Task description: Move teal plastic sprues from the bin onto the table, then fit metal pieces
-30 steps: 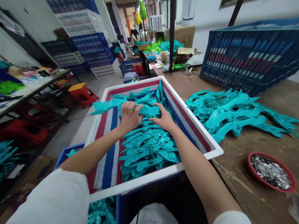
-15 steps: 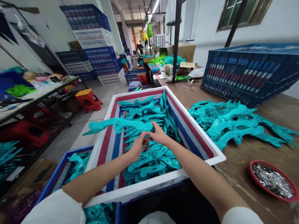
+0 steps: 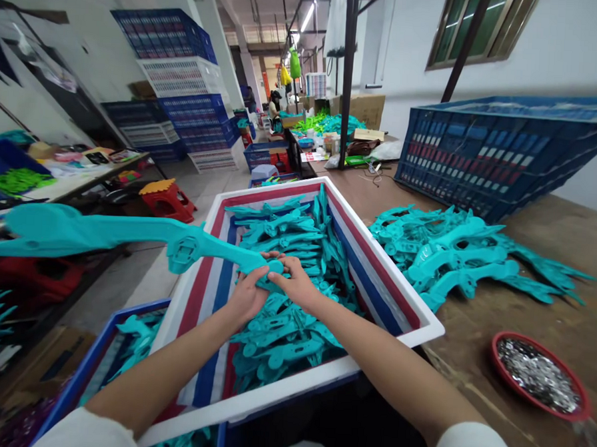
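A long teal plastic part [image 3: 128, 231] stretches out to the left, a square socket near its middle and a rounded end toward me. My left hand [image 3: 248, 295] is closed around that near end from below, thumb on top. From the other side, my right hand [image 3: 295, 282] pinches the same tip, its thumb beside the left one. Some fingers are hidden behind the part. Under both hands, a white-rimmed crate [image 3: 426, 327] lined with striped cloth holds many similar teal parts [image 3: 287, 343].
To the right, a brown tabletop [image 3: 466, 366] carries a pile of teal parts [image 3: 457, 252], a red bowl [image 3: 535, 376] of small shiny metal pieces and a big blue crate [image 3: 507, 154]. A blue bin [image 3: 96, 363] sits low left. Behind are a red stool [image 3: 169, 200] and stacked crates [image 3: 194, 111].
The teal part has swung nearer to me and further left, looking much larger. Both hands have shifted slightly left, still at its near end.
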Demonstrator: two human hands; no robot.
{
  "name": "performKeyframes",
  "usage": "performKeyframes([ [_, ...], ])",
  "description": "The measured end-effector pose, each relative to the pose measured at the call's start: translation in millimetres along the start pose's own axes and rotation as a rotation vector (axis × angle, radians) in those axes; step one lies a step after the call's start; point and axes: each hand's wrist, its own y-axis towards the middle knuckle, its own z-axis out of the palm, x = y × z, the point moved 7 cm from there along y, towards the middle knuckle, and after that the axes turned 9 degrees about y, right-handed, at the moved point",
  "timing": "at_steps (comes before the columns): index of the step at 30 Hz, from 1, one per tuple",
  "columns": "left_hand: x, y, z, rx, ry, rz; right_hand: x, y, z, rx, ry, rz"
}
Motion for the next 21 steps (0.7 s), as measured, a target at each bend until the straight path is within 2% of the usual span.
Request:
performKeyframes([
  [2, -5, 2, -4.3, -0.027, 0.053, 0.063, -2, 1, -8, -0.074, -0.004, 0.049],
  [6, -9, 10, -19.7, -0.107, 0.2, 0.196, -2, 1, -15, -0.103, 0.056, 0.096],
  [9, 0, 17, -28.7, -0.096, 0.23, 0.164, 3, 3, -16, -0.124, 0.136, 0.054],
  [12, 8, 24, -42.8, -0.149, 0.143, 0.063, 19, 7, -25, -0.184, 0.254, -0.084],
  [15, 10, 32, -53.9, -0.141, 0.073, -0.044, 48, 7, -59, -0.376, 0.28, -0.264],
  [18, 8, 37, -55.8, 0.003, 0.094, -0.117, 79, 2, -106, -0.56, 0.215, -0.393],
  [21, 4, 38, -57.6, 0.096, 0.139, -0.09, 103, -7, -154, -0.72, 0.132, -0.472],
])
